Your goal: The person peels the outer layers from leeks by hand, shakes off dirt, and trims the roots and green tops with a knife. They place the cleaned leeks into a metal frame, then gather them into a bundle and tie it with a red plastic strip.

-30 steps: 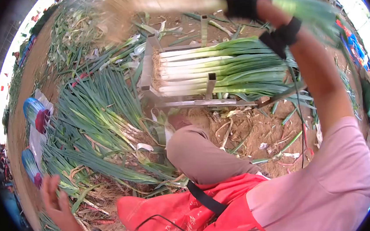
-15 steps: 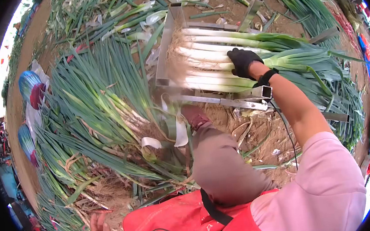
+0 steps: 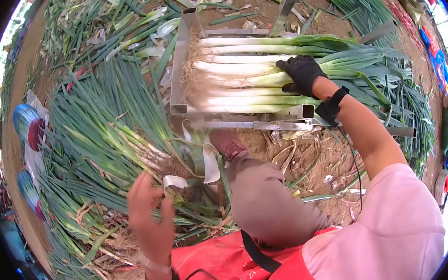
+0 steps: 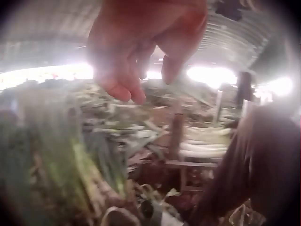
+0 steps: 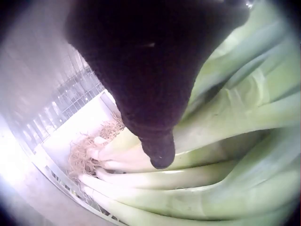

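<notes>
Long white-shafted leeks [image 3: 231, 98] lie side by side in a metal frame [image 3: 178, 74], roots to the left and green leaves to the right. My right hand [image 3: 303, 75], in a black glove, grips a leek on top of this row, around where white turns green. In the right wrist view one gloved fingertip [image 5: 162, 157] rests over the pale shafts. My bare left hand [image 3: 150, 210] is raised with nothing in it, its fingers loosely bent, above a heap of untrimmed leeks [image 3: 121, 127]. Those have brown, dirty roots.
My knee [image 3: 272, 200] and shoe [image 3: 228, 142] are just in front of the frame. Loose leaves [image 3: 135, 33] litter the soil behind it. More leeks [image 3: 353, 0] lie at the back right. Wrapped blue-and-red bundles [image 3: 28, 122] stand at the far left.
My right hand has brought a leek down from the air onto the row in the frame and stays on it. My left hand has risen and moved right, over the heap.
</notes>
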`<state>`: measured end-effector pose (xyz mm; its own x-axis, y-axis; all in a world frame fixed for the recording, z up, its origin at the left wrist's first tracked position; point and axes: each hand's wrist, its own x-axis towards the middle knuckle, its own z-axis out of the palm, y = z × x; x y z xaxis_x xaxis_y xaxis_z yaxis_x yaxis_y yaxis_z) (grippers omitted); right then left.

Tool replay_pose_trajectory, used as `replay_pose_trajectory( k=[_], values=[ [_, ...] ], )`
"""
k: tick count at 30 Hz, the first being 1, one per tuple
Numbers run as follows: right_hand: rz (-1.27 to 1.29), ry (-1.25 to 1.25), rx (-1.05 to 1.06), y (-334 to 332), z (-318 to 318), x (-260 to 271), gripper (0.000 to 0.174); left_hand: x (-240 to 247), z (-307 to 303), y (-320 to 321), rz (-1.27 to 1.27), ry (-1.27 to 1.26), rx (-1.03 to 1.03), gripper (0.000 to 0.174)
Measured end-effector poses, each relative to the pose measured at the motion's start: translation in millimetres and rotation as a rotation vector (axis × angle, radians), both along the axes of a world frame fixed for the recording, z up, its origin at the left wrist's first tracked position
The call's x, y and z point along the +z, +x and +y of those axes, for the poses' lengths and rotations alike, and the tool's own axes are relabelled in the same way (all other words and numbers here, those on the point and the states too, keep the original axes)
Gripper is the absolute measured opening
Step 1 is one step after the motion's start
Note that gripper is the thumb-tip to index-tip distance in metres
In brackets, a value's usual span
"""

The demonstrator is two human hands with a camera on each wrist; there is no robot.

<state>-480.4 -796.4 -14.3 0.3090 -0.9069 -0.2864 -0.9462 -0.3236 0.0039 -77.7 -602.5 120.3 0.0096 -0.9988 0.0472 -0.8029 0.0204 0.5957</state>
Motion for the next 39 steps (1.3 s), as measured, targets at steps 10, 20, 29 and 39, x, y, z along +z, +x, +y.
replay_pose_trajectory(
  k=[10, 20, 29, 39],
  values=[
    [-0.015, -0.066, -0.054, 22, -3, -9, 0.068, -135, -203, -132, -0.727, 0.105, -0.438, 0.038],
    [-0.098, -0.162, -0.012, 42, -8, -24, 0.064, -74, -288, -75, 0.438, 0.401, -0.016, 0.018],
    [0.002, -0.109, -0.052, 46, -15, -31, 0.051, -135, -248, 225, 1.192, 0.292, 0.508, 0.012],
    [-0.251, -0.018, 0.342, -18, -37, -57, 0.079, -94, 40, 165, -0.149, 0.214, 0.400, 0.058]
  ],
)
